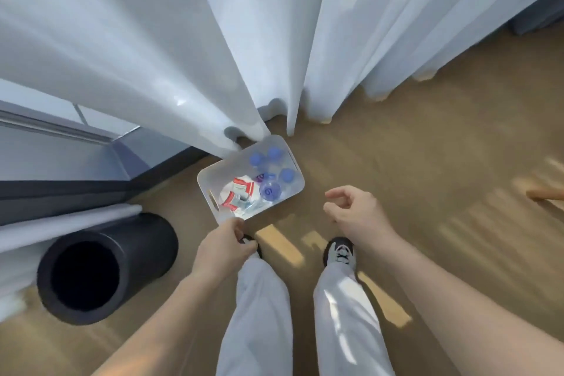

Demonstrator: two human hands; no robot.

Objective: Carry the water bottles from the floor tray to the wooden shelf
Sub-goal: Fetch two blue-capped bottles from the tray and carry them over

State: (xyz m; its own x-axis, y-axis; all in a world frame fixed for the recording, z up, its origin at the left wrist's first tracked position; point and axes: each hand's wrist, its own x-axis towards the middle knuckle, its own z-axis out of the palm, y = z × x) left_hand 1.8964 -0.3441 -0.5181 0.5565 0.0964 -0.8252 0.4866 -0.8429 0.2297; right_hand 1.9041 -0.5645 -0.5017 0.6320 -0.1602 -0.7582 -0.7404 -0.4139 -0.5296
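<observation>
Here the left hand (pixel 224 249) hangs loosely curled and empty at the tray's (pixel 297 189) six o'clock edge; the right hand (pixel 354 212), half-open and empty, hovers at four o'clock. Judging from this, each hand should wrap an upright water bottle (pixel 270 189) below its blue cap.

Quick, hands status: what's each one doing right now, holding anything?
Left hand: fingers curled, nothing visibly held, near the white tray edge; contact cannot be told.
Right hand: loosely open, empty, above the floor beside the tray.

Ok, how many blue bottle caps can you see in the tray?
4 blue caps: two side by side at the far end, one by the right wall, one mid-tray. Others may be hidden.
</observation>
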